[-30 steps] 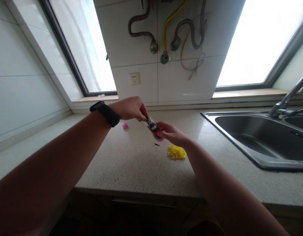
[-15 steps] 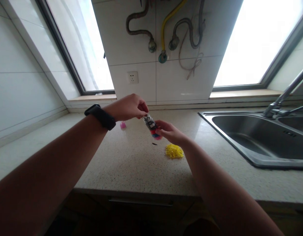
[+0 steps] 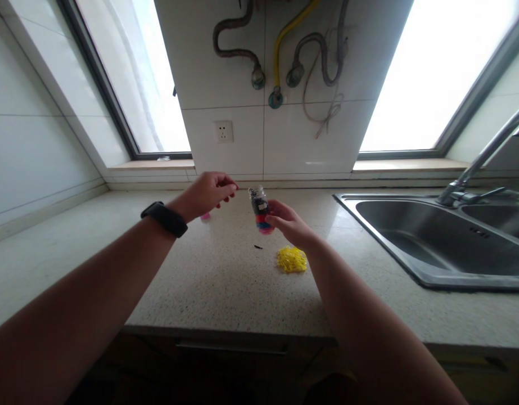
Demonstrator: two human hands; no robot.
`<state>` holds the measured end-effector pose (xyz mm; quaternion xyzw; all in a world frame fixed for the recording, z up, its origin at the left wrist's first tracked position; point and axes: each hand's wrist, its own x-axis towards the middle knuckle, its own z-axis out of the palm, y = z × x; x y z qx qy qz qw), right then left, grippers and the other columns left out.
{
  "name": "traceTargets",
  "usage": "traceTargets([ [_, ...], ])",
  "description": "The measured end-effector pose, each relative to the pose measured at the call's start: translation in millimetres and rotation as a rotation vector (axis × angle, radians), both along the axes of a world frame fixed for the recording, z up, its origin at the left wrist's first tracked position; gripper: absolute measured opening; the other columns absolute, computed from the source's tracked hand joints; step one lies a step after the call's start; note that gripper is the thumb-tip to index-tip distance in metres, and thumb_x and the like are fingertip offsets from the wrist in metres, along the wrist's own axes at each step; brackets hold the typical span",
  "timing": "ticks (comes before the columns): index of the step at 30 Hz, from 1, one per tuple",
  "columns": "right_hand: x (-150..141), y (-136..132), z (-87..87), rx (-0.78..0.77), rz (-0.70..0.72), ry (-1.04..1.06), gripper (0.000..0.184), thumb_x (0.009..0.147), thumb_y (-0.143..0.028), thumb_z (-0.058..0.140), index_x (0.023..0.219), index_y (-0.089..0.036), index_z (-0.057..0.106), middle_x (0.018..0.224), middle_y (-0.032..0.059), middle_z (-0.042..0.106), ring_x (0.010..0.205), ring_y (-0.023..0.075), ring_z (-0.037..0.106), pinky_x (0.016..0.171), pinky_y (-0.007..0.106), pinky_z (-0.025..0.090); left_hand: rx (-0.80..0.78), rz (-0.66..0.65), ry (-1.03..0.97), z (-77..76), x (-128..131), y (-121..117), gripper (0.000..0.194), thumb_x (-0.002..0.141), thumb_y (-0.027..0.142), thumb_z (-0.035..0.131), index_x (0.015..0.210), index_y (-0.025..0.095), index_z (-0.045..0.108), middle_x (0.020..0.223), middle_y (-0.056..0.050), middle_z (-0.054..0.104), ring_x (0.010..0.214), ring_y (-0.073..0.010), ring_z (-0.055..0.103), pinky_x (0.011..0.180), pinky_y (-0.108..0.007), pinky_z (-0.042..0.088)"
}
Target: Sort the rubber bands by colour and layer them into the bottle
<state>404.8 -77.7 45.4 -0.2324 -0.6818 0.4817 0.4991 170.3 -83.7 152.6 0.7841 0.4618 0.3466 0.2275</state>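
Note:
A small clear jar [image 3: 261,211] is in my right hand [image 3: 289,223], its fingers wrapped round the side. Inside are layers of black, red, blue and pink; a white label shows on the front, and the mouth is uncovered. Left of the mouth and apart from it, my left hand [image 3: 211,194] has thumb and fingers pinched together. Whatever sits at its fingertips is too small to name. Partly hidden below that hand, a pink object [image 3: 205,216] rests on the counter. Under the jar lie a small dark strip [image 3: 258,247] and a clump of thin yellow pieces [image 3: 292,260].
A speckled stone counter [image 3: 208,292] runs along a tiled wall. On the right are a steel sink [image 3: 406,236] and a faucet [image 3: 461,188]. Pipes with valves [image 3: 276,98] and a socket [image 3: 224,131] are on the wall between two windows.
My left hand has drawn away from the jar's mouth, leftward and slightly down, its fingers still pinched. The jar, still in my right hand, is now more upright.

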Motion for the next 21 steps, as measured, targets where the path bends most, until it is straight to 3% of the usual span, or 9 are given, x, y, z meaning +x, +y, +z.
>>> traceTargets([
  [4, 1.4, 2.5, -0.8, 0.009, -0.024, 0.000, 0.032, 0.081, -0.030, 0.069, 0.109, -0.018, 0.060, 0.098, 0.0067, 0.068, 0.087, 0.0172, 0.063, 0.078, 0.033, 0.051, -0.126, -0.050, 0.124, -68.3, -0.8, 11.4, 0.022, 0.085, 0.030, 0.062, 0.096, 0.014, 0.073, 0.077, -0.006, 0.070, 0.062, -0.0144, 0.058, 0.052, -0.025, 0.043],
  [7, 2.0, 3.3, -2.7, 0.007, -0.024, -0.011, 0.031, 0.081, -0.029, 0.068, 0.108, -0.018, 0.060, 0.096, 0.0059, 0.067, 0.084, 0.0166, 0.062, 0.076, 0.033, 0.050, -0.030, -0.160, 0.361, -113.0, 6.6, 13.8, 0.024, 0.085, 0.030, 0.063, 0.101, 0.017, 0.075, 0.087, -0.006, 0.074, 0.072, -0.0162, 0.063, 0.066, -0.028, 0.047],
  [9, 2.3, 3.4, -3.4, 0.008, -0.029, -0.018, 0.030, 0.081, -0.029, 0.067, 0.108, -0.018, 0.060, 0.096, 0.0057, 0.067, 0.083, 0.0164, 0.061, 0.075, 0.032, 0.049, 0.057, -0.185, 0.411, -130.1, 12.9, 13.2, 0.022, 0.085, 0.029, 0.063, 0.099, 0.018, 0.077, 0.090, -0.006, 0.075, 0.078, -0.0177, 0.065, 0.074, -0.030, 0.047],
  [13, 2.4, 3.3, -3.4, 0.006, -0.040, -0.032, 0.029, 0.081, -0.028, 0.066, 0.107, -0.018, 0.061, 0.096, 0.0055, 0.067, 0.084, 0.0161, 0.060, 0.076, 0.032, 0.049, 0.089, -0.191, 0.404, -138.1, 21.1, 12.2, 0.019, 0.086, 0.030, 0.063, 0.095, 0.023, 0.078, 0.088, -0.004, 0.075, 0.077, -0.0174, 0.064, 0.073, -0.029, 0.045],
  [21, 2.4, 4.4, -4.7, -0.009, -0.036, -0.037, 0.029, 0.081, -0.030, 0.067, 0.107, -0.018, 0.061, 0.096, 0.0055, 0.066, 0.083, 0.0163, 0.060, 0.075, 0.032, 0.049, 0.068, -0.169, 0.363, -130.0, 20.9, 7.1, 0.021, 0.087, 0.036, 0.061, 0.087, 0.021, 0.076, 0.085, -0.004, 0.073, 0.073, -0.0172, 0.061, 0.070, -0.032, 0.045],
])
